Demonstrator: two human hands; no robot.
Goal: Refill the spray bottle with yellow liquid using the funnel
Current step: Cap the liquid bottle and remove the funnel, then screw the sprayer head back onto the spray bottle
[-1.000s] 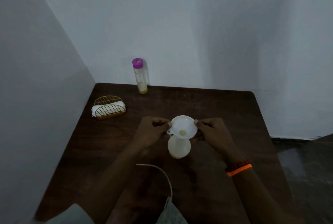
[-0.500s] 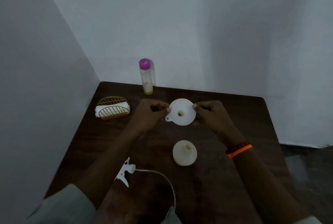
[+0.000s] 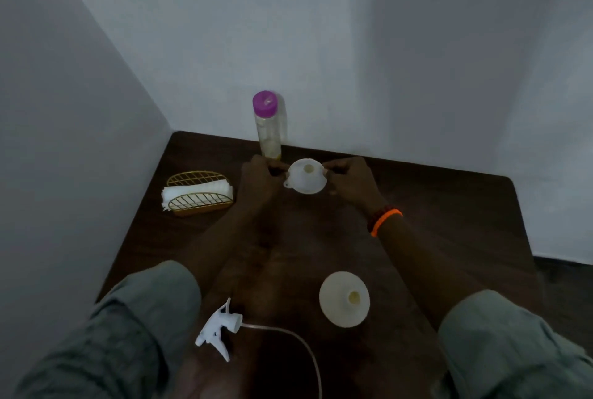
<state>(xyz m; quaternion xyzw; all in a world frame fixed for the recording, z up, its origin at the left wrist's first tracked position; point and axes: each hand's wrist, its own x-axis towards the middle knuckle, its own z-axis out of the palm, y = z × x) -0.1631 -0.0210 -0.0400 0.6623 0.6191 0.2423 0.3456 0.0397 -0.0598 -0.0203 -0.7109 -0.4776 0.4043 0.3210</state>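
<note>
2 hands hold the funnel [image 3: 306, 176] by opposite rim edges: left hand [image 3: 259, 181] pinching its left side, right hand [image 3: 351, 181] its right. Funnel is white plastic, conical, mouth facing the camera, raised at the far side of the dark wooden table [image 3: 433, 206]. Spray bottle [image 3: 344, 299], pale, round, uncapped, stands upright well nearer, apart from both hands.

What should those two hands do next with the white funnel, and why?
Probably set the funnel down on the table. Both the left hand and the right hand pinch its rim, far from the open spray bottle, whose spray head lies detached.
</note>
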